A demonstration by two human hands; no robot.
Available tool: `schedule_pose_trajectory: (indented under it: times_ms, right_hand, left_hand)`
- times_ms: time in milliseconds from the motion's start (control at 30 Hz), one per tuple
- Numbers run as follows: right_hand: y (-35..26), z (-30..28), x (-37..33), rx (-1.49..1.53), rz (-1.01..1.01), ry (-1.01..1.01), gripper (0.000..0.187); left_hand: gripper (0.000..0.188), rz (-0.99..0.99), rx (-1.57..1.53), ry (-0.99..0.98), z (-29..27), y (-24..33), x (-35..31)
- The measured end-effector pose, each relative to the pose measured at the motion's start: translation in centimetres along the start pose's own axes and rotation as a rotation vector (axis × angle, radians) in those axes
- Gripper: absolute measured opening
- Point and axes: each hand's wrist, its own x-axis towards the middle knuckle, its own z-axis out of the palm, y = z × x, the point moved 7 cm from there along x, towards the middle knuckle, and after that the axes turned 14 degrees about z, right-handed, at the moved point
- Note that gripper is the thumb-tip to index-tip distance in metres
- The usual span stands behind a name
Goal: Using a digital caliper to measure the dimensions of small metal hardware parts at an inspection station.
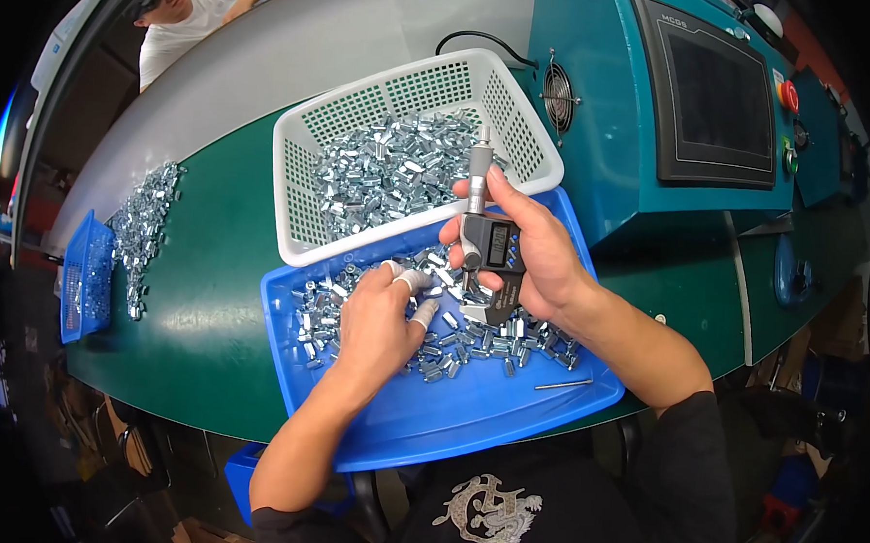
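Nearest the camera, the right hand (pixel 547 262) grips a digital micrometer (pixel 488 233) above the blue tray (pixel 419 426), apparently angled so its display (pixel 499 243) faces the person. Left hand (pixel 379 318) curls among metal parts (pixel 522 350) there; grip on one cannot be told. White basket (pixel 284 192) borders the far edge; moving room appears toward the near rim.

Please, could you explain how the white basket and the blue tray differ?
The basket is white with many holes in its walls; the tray is blue, and its visible walls look solid.
The tray looks wider than the basket.
In the basket, metal parts lie heaped; in the tray, they spread loosely, leaving bare floor.
Both hold small silvery parts.
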Motion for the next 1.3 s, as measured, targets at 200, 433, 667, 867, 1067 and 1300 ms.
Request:
schedule_pose_trajectory:
  times_ms: [200, 433, 667, 867, 1067, 1300]
  right_hand:
    - [0.3, 0.1, -0.2, 0.059, 0.038, 0.011, 0.045]
    - [0.2, 0.0, -0.6, 0.015, 0.028, 0.053, 0.045]
    - [-0.6, 1.8, -1.0, 0.081, 0.016, -0.003, 0.046]
    - [0.5, 1.2, -0.2, 0.129, 0.017, -0.061, 0.046]
    - [0.1, 0.4, -0.6, 0.166, -0.029, -0.063, 0.048]
    - [0.1, 0.7, -0.5, 0.106, -0.009, -0.029, 0.048]
  left_hand:
    - [0.019, 0.179, 0.187, 0.035, 1.3, 0.7, -0.3]
    - [0.028, -0.144, -0.685, 0.223, -0.6, 0.2, -0.9]
    - [0.027, -0.172, -1.281, 0.234, 0.4, 0.8, -0.6]
    - [0.021, -0.272, -1.33, 0.251, 1.2, 0.3, -1.7]
    - [0.023, -0.256, -1.385, 0.151, 1.6, 1.0, -1.1]
    - [0.024, -0.279, -1.382, 0.128, 1.2, 1.1, -0.9]
